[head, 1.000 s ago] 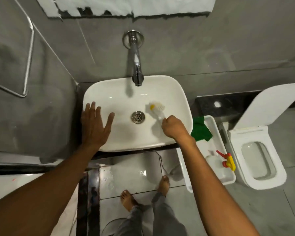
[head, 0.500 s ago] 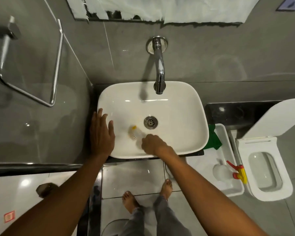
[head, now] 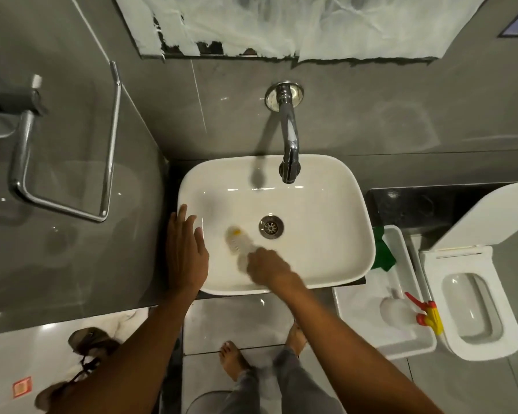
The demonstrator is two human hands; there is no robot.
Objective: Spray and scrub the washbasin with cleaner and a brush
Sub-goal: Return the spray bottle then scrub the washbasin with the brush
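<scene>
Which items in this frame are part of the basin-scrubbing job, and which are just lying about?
In use: washbasin, brush in the right hand, left hand on the rim, spray bottle.

Lying about: green cloth, white tray, toilet, sandals, towel bar.

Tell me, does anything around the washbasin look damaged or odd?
Yes. The white covering on the wall above the tap is torn, its lower edge ragged with dark patches showing through. The washbasin itself looks intact.
</scene>
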